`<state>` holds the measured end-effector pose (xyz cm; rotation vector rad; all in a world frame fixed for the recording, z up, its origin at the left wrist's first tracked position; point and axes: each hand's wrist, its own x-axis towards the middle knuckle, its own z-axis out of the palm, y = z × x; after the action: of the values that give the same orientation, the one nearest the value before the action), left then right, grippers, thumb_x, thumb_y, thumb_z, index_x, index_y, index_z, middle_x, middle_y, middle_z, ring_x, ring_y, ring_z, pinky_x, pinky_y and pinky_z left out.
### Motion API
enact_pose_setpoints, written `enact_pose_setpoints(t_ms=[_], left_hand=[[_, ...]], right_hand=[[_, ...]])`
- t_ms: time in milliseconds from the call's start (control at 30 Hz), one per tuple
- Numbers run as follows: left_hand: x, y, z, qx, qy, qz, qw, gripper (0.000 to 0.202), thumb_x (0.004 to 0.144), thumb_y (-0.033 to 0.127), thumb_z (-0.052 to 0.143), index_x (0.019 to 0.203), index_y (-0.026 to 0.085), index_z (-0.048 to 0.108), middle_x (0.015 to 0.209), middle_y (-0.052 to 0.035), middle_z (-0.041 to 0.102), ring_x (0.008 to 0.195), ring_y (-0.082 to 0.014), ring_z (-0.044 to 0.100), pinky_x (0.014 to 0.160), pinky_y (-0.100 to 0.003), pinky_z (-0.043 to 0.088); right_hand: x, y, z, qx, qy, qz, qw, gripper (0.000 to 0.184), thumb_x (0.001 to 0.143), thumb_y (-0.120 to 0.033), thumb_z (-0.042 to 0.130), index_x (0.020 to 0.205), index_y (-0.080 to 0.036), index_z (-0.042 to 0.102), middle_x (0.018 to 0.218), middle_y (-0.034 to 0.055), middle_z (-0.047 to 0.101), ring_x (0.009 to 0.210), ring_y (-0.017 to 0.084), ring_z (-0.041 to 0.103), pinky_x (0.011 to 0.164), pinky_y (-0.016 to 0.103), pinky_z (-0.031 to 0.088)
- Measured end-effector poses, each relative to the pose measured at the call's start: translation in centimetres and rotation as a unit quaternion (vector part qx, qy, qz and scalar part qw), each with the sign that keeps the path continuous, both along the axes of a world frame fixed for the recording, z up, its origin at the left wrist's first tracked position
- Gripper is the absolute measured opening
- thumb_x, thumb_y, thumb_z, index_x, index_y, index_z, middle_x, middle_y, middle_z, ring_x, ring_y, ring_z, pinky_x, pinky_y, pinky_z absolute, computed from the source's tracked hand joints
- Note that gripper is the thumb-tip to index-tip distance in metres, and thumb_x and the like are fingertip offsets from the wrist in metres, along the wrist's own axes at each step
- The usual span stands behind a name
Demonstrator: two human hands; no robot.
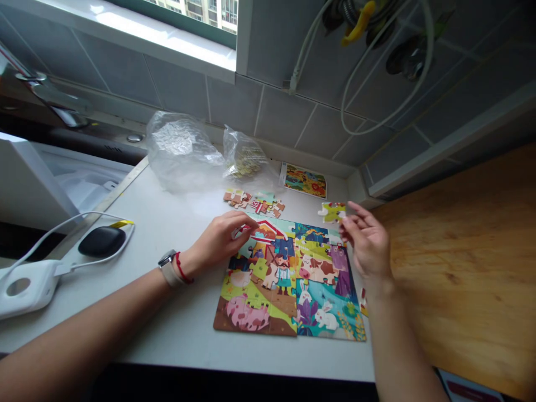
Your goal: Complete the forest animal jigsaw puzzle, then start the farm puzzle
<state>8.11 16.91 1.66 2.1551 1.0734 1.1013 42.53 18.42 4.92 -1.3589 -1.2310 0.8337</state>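
Observation:
A colourful farm jigsaw puzzle [282,301] lies on the counter, with a pig, rabbits, a cow and a farmer on its joined pieces. My left hand [221,239] rests over its upper left edge, thumb and fingers drawn together by the red barn roof; whatever is between the fingertips is hidden. At the puzzle's upper right, my right hand [371,243] pinches a green and white puzzle piece [334,212], raised near the far corner. Several loose puzzle pieces [262,205] lie behind the puzzle. Another piece [363,301] is partly hidden beside my right forearm.
Two clear plastic bags [182,151] [245,159] stand at the back, near a small picture card [305,180]. To the left are a white charger [31,287] with a cable and a black rounded case [101,241]. A faucet [54,100] rises beyond; wooden flooring [460,251] is right.

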Motion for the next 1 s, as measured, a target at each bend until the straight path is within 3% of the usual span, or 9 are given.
enact_pose_setpoints(t_ms=[133, 233, 367, 600, 1000], left_hand=[[-0.1, 0.0, -0.4, 0.013, 0.017, -0.016, 1.000, 0.013, 0.104, 0.021, 0.060, 0.101, 0.019, 0.073, 0.095, -0.0053, 0.075, 0.088, -0.0170, 0.070, 0.080, -0.030, 0.056], [-0.1, 0.0, -0.5, 0.013, 0.015, -0.021, 1.000, 0.013, 0.104, 0.021, 0.060, 0.102, 0.019, 0.073, 0.096, -0.0057, 0.075, 0.088, -0.0173, 0.070, 0.080, -0.031, 0.056], [0.1, 0.0, -0.4, 0.027, 0.012, -0.028, 0.999, 0.015, 0.104, 0.022, 0.059, 0.100, 0.020, 0.074, 0.095, -0.0055, 0.076, 0.087, -0.0174, 0.070, 0.079, -0.031, 0.056], [0.1, 0.1, -0.4, 0.033, 0.015, -0.033, 0.999, 0.017, 0.104, 0.023, 0.059, 0.100, 0.019, 0.075, 0.094, -0.0061, 0.076, 0.086, -0.0182, 0.070, 0.078, -0.031, 0.057], [-0.1, 0.3, -0.6, 0.054, 0.008, -0.031, 0.998, 0.017, 0.105, 0.024, 0.059, 0.100, 0.019, 0.074, 0.092, -0.0059, 0.076, 0.084, -0.0175, 0.070, 0.076, -0.030, 0.055]], right_hand=[[3.0, 0.7, 0.8, 0.029, 0.061, -0.093, 0.993, 0.066, 0.076, -0.037, 0.085, 0.140, -0.028, 0.066, 0.081, -0.0049, 0.061, 0.065, 0.012, 0.061, 0.054, 0.022, 0.048], [3.8, 0.1, 0.8, -0.024, 0.064, -0.074, 0.995, 0.079, 0.072, -0.035, 0.087, 0.147, -0.033, 0.061, 0.085, -0.0053, 0.063, 0.070, 0.013, 0.065, 0.059, 0.024, 0.055], [4.1, -2.4, 0.3, -0.094, 0.001, -0.033, 0.995, 0.065, 0.073, -0.042, 0.088, 0.134, -0.024, 0.073, 0.082, -0.0031, 0.065, 0.069, 0.014, 0.067, 0.057, 0.024, 0.057], [4.7, -7.0, -1.8, -0.189, -0.003, -0.053, 0.981, 0.056, 0.066, -0.040, 0.090, 0.116, -0.017, 0.078, 0.075, -0.0002, 0.070, 0.061, 0.015, 0.069, 0.049, 0.023, 0.057], [5.5, -6.5, -2.8, -0.184, -0.098, -0.058, 0.976, 0.060, 0.063, -0.050, 0.090, 0.111, -0.014, 0.080, 0.064, -0.0026, 0.066, 0.054, 0.014, 0.064, 0.043, 0.023, 0.052]])
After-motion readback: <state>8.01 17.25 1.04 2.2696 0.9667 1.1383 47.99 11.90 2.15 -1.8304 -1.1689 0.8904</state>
